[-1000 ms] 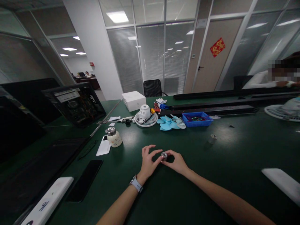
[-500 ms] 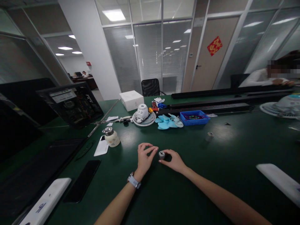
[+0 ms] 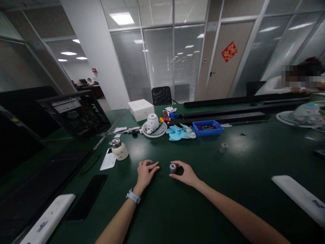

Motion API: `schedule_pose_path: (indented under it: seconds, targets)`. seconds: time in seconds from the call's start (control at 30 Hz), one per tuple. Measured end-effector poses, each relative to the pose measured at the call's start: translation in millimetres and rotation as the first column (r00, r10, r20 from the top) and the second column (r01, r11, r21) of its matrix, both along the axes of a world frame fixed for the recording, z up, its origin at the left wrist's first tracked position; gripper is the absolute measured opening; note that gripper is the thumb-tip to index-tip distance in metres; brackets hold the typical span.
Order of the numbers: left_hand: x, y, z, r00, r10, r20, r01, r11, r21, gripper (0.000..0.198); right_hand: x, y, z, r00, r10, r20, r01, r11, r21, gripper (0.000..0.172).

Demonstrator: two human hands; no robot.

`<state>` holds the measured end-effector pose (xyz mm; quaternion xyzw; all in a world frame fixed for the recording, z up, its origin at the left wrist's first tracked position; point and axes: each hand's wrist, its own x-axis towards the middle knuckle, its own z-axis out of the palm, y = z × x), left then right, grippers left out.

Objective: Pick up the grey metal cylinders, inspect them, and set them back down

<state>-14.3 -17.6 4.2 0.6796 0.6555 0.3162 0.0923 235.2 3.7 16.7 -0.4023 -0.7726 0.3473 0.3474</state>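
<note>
A small grey metal cylinder [image 3: 173,168] with a dark-marked pale top stands upright on the green table. The thumb and fingers of my right hand [image 3: 186,174] curve around it from the right and grip it. My left hand [image 3: 146,173], with a watch [image 3: 133,196] on the wrist, rests on the table to the left of the cylinder. Its fingers are stretched out and nothing shows between them. A second, similar cylinder [image 3: 223,147] stands farther back to the right.
A blue tray [image 3: 208,132] of wires, light-blue fan blades [image 3: 176,134] and a white fan part [image 3: 153,124] lie ahead. At left are a bottle [image 3: 120,150], a white phone [image 3: 108,162] and a dark slab [image 3: 87,196]. A person [image 3: 274,86] sits at the far right.
My left hand has moved left and down, away from the cylinder, and its fingers have spread. My right hand stays around the cylinder. The view has shifted slightly.
</note>
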Motion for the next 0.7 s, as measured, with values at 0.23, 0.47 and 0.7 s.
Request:
schedule_pose_path:
  seconds: [0.23,0.47,0.7]
  targets:
    - [-3.1,6.0,-1.9,0.955,0.125,0.270,-0.154,0.984,0.091,0.035,0.0,0.5,0.9,0.999,-0.036,0.040,0.034,0.998,0.048,0.045]
    - [1.0,3.3,0.8,0.931,0.136,0.339,-0.155,0.988,0.028,0.034,74.7,21.3,7.3,0.953,-0.297,-0.058,0.302,0.946,0.121,0.046]
    - [4.4,3.6,5.1,0.947,0.124,0.296,-0.122,0.992,-0.027,0.036,202.6,38.8,-16.1,0.542,-0.841,-0.006,0.829,0.533,0.170,0.059]
